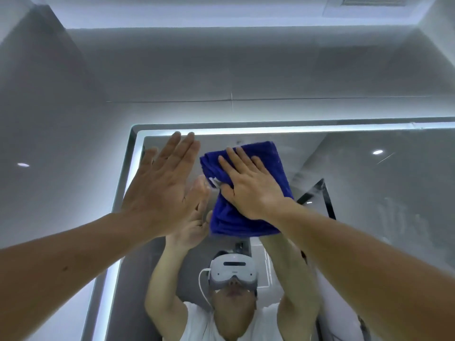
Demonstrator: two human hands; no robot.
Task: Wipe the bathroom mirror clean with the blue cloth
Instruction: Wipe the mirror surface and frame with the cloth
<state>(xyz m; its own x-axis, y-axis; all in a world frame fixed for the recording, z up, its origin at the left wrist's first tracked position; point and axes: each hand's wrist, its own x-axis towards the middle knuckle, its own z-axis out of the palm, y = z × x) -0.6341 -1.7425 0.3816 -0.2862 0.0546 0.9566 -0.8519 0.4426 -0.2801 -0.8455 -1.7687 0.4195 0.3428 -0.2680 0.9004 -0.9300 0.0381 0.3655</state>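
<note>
The folded blue cloth [264, 168] lies flat against the bathroom mirror [369, 205] near its top left corner. My right hand [248, 185] presses on the cloth with straight, spread fingers. To the left of the cloth, my left hand [160, 183] is raised with its fingers straight, up at the glass near the mirror's lit left edge; whether it touches the glass I cannot tell. The mirror reflects both raised arms and a person wearing a white headset.
A glowing light strip [270, 130] frames the mirror's top and left edges. Grey tiled wall [221, 77] rises above and to the left. The glass to the right of the cloth shows faint streaks [394, 212].
</note>
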